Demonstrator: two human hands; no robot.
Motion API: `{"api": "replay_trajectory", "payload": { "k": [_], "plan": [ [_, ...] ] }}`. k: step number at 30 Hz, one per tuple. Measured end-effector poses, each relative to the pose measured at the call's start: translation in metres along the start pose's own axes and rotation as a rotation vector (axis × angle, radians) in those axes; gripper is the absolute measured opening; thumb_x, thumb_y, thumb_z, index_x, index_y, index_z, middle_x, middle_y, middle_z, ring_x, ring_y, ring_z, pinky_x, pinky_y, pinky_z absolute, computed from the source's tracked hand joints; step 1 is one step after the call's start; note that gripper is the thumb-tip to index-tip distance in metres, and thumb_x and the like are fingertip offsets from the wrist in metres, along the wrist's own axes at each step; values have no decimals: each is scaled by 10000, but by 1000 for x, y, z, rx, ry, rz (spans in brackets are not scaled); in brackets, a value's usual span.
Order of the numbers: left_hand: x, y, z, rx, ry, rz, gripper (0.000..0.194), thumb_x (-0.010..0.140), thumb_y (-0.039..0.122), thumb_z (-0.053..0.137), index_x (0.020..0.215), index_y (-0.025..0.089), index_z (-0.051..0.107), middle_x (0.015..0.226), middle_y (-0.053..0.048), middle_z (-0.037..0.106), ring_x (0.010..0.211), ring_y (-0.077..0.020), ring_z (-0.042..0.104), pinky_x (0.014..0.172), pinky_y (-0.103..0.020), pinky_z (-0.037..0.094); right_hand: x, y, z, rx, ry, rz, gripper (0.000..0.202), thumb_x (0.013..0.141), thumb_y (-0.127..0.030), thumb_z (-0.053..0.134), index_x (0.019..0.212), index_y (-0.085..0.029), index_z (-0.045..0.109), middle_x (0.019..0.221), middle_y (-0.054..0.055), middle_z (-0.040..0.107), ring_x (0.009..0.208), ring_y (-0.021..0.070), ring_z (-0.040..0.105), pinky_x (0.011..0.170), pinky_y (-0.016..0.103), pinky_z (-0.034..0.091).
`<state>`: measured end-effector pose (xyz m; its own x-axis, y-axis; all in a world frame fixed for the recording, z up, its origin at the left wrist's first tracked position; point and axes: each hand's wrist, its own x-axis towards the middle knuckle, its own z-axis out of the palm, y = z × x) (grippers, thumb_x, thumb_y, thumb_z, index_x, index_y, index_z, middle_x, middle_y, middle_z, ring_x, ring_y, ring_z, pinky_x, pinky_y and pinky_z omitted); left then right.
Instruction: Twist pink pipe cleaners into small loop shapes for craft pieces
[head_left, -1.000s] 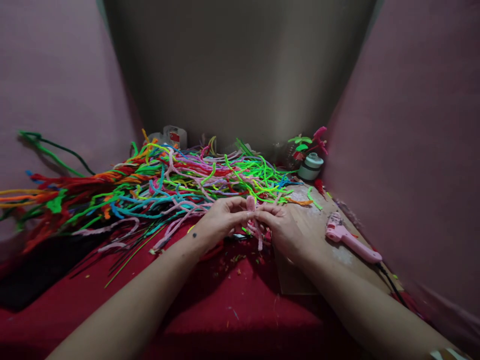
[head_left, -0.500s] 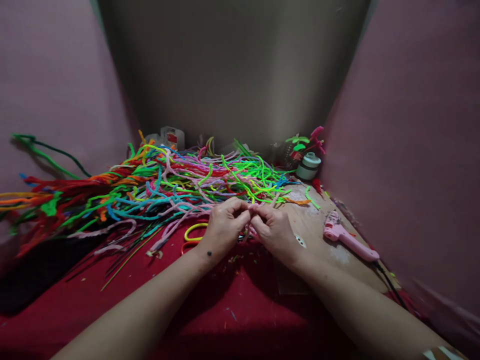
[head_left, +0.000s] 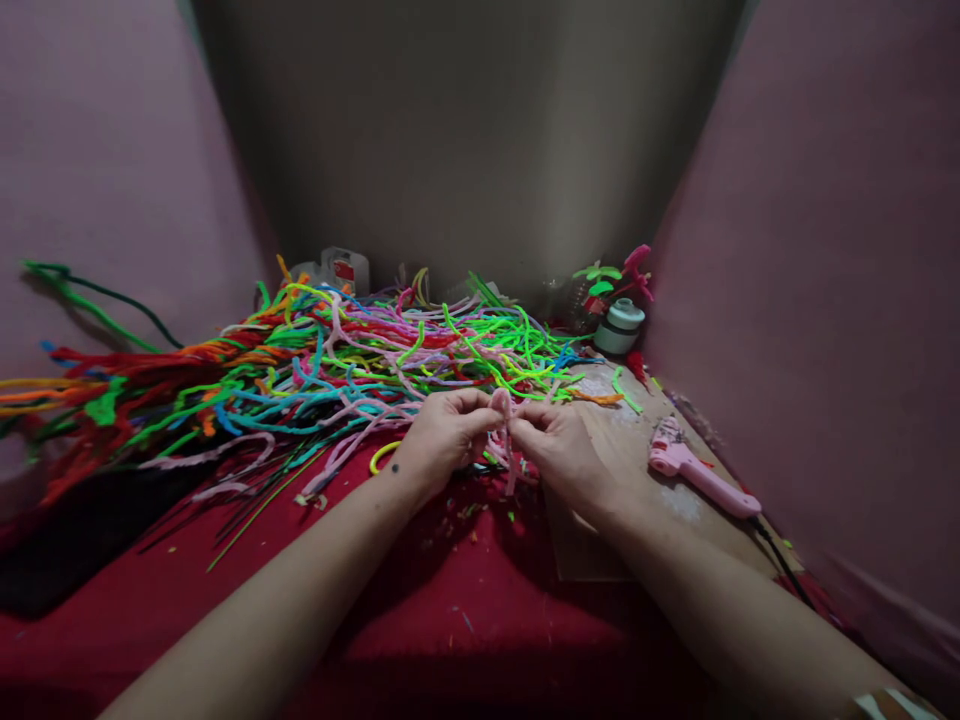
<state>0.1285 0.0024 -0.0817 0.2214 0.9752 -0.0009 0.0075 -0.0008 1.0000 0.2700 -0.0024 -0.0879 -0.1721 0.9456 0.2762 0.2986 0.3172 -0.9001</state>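
Observation:
Between my fingertips is a pink pipe cleaner (head_left: 511,468), bent at the top with strands hanging below. My left hand (head_left: 448,435) pinches it from the left, thumb against forefinger. From the other side my right hand (head_left: 559,450) grips it with thumb and fingers closed. The two hands nearly meet. Under my left hand lie scissors, of which a yellow handle loop (head_left: 381,457) shows; the rest is mostly hidden. Just beyond my hands spreads a big heap of colourful pipe cleaners (head_left: 405,345).
A pink glue gun (head_left: 701,478) with a black cord lies on a brown board (head_left: 600,545) at the right. A pale green jar (head_left: 619,325) stands behind it. Small scraps dot the red cloth (head_left: 420,630). A dark cloth (head_left: 82,535) lies at the left.
My hands have turned slightly, so the pink pipe cleaner's bent top and hanging strands show more. My left hand now covers more of the scissors.

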Motion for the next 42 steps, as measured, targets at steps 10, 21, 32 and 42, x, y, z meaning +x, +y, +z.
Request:
{"api": "replay_trajectory", "payload": {
  "k": [10, 21, 32, 42],
  "plan": [
    [-3, 7, -12, -38, -36, -5, 253, 654, 344, 699, 817, 152, 676, 716, 9, 627, 563, -81, 494, 514, -205, 357, -2, -8, 1, 388, -178, 215, 256, 639, -320, 636, 503, -164, 486, 497, -33, 417, 500, 84, 337, 491, 239, 257],
    [-3, 8, -10, -101, -64, -13, 202, 661, 319, 698, 662, 131, 622, 643, 0, 590, 599, -107, 520, 591, -225, 411, -4, -5, 3, 489, -250, 275, 201, 643, -328, 654, 508, -205, 569, 505, -26, 458, 478, 95, 338, 502, 264, 254],
    [-4, 5, -8, 578, 132, 486, 202, 785, 274, 544, 640, 161, 627, 686, -28, 590, 697, -145, 521, 664, -254, 397, -7, 1, 10, 385, -203, 249, 329, 662, -413, 658, 524, -153, 509, 476, -49, 408, 455, 63, 294, 474, 238, 209],
    [-2, 16, -19, 459, -26, 215, 261, 717, 404, 624, 749, 147, 652, 698, -12, 633, 651, -144, 546, 616, -235, 405, -4, -9, 2, 413, -120, 237, 298, 688, -405, 639, 548, -171, 520, 485, -43, 384, 465, 78, 302, 457, 239, 229]
  ]
}}
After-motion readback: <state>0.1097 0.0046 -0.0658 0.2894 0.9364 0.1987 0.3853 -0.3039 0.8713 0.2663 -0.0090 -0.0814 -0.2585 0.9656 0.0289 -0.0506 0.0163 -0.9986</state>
